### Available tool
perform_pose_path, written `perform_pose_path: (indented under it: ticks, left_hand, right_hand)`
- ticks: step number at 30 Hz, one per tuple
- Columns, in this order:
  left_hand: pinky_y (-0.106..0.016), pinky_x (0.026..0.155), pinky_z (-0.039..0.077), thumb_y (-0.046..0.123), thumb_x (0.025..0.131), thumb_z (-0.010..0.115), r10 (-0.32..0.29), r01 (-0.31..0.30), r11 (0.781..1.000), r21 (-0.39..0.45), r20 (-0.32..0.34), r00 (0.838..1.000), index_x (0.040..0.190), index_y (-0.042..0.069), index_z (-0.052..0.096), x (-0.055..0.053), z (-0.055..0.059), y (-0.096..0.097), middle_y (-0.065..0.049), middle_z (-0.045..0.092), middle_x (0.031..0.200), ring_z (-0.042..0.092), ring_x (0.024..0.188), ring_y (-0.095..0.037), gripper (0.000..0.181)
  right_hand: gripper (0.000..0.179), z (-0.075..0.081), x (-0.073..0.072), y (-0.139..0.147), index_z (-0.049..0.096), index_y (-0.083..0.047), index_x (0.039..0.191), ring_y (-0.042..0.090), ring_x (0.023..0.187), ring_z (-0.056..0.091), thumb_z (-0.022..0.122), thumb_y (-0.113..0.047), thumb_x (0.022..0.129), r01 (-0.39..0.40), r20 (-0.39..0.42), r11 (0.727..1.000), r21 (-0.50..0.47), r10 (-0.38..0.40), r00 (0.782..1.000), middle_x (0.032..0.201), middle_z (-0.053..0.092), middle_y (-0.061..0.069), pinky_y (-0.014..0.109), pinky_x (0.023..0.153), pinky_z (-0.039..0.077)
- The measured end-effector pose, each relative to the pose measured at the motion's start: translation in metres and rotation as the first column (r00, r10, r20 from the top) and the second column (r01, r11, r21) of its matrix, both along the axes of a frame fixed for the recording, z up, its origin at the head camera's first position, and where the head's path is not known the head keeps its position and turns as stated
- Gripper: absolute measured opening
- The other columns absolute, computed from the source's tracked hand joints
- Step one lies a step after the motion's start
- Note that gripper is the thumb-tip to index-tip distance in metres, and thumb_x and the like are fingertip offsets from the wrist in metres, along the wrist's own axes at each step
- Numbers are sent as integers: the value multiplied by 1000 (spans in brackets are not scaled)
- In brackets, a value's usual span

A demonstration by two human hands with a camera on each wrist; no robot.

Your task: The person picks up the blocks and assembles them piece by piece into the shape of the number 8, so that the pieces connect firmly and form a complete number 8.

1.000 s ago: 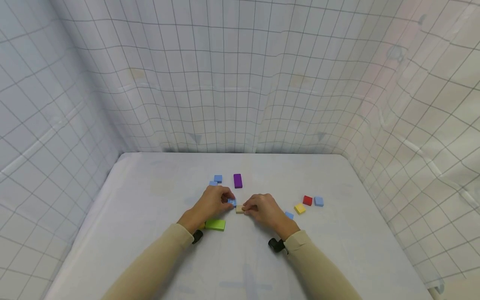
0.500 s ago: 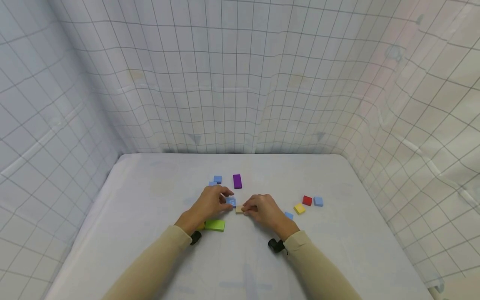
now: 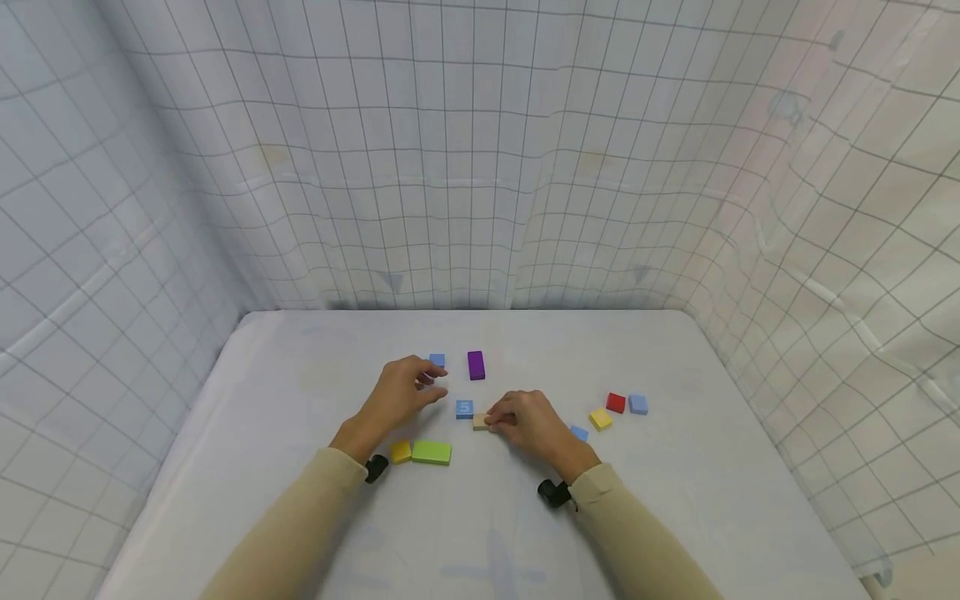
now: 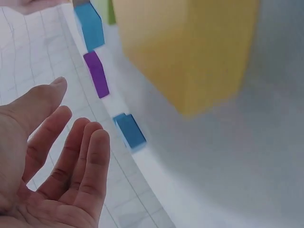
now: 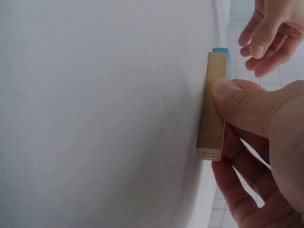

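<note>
My right hand (image 3: 531, 423) pinches a plain wooden block (image 5: 212, 107) lying on the table; its end face carries two short dark lines. Just left of that block is a blue block (image 3: 464, 409) with a white 5 on top. My left hand (image 3: 405, 387) is in the air to the left, fingers loosely bent and holding nothing. Near its fingertips sits another blue block (image 3: 437, 361), partly hidden by the hand in the head view. In the left wrist view, blue blocks (image 4: 130, 131) lie beyond the fingers, close together.
A purple block (image 3: 476, 365) lies at the back. Nearer are a green block (image 3: 432, 452) and a yellow block (image 3: 401, 452), side by side. To the right are a red block (image 3: 616, 403), another yellow block (image 3: 600, 419) and blue block (image 3: 638, 404). Grid-patterned curtains (image 3: 480, 167) surround the table.
My left hand has let go of the blue block with the 5 and moved left and back toward the other blue blocks. My right hand stays on the wooden block.
</note>
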State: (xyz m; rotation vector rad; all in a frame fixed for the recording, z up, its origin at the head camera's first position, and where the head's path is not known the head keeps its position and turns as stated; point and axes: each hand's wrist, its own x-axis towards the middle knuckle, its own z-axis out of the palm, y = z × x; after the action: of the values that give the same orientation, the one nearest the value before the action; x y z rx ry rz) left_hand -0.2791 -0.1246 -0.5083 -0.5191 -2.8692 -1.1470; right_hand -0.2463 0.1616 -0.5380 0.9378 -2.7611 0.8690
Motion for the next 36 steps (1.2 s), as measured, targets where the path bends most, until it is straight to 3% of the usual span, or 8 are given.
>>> perform_pose_path:
  ticks: [4,13,23,36]
  left_hand:
    - [-54,105,68,14,104,90,20,-21,1000,-20,-30,999,132,3,85,-3,0,-9,-18,82,131,78,119,-35,31]
    - [-54,104,68,14,103,91,77,-77,992,-102,-4,997,135,7,85,-13,-4,-20,-22,76,139,76,121,-38,34]
    - [-54,104,67,9,102,90,73,-74,992,-100,-8,997,132,3,85,-19,-10,-21,-22,78,135,76,120,-37,31]
    - [-53,105,66,9,102,90,68,-69,993,-95,-12,998,125,4,87,-25,-14,-20,-19,81,132,76,117,-34,23]
  right_hand:
    - [9,3,2,0,93,-7,106,23,107,86,93,-1,98,-5,-25,1000,-8,5,1000,112,90,5,38,97,71]
    - [10,5,4,0,93,-6,106,23,108,86,91,0,98,-8,-9,1000,-24,8,1000,112,91,6,39,98,71]
    - [11,5,4,0,93,-7,107,24,112,86,91,0,99,1,31,1000,-21,0,1000,114,91,5,42,102,70]
    - [10,3,1,-1,93,-9,107,22,111,86,91,-2,100,4,23,1000,-1,-4,1000,114,91,3,40,101,71]
